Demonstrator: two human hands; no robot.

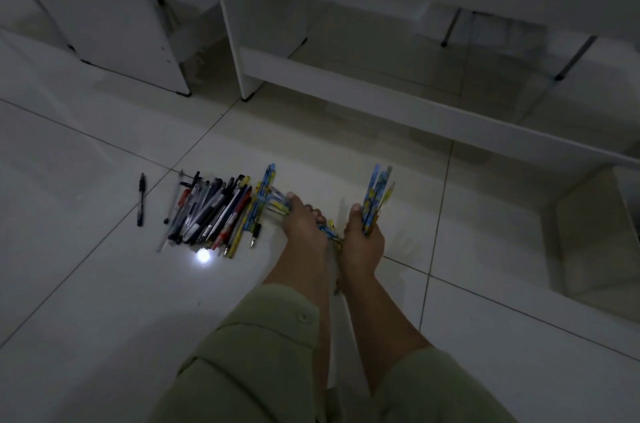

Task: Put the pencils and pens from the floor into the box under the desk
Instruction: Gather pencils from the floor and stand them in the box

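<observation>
We see both arms stretched fwd, low over floor [104, 284]. Right hand [363, 242]: grip pinching upright bundle of pencils [377, 200]. Left hand [304, 225]: grip curled round more pencils by the pen pile [211, 214]. One black pen [141, 199] lies apart, left.

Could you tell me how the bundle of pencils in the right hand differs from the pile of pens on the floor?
The bundle of pencils is blue and yellow; the pile of pens is mostly black, grey and red.
The bundle is gripped in the right hand and stands nearly upright above the floor; the pile lies flat on the tiles, untouched.
The bundle holds fewer pieces than the pile.
Both point roughly toward the desk.
</observation>
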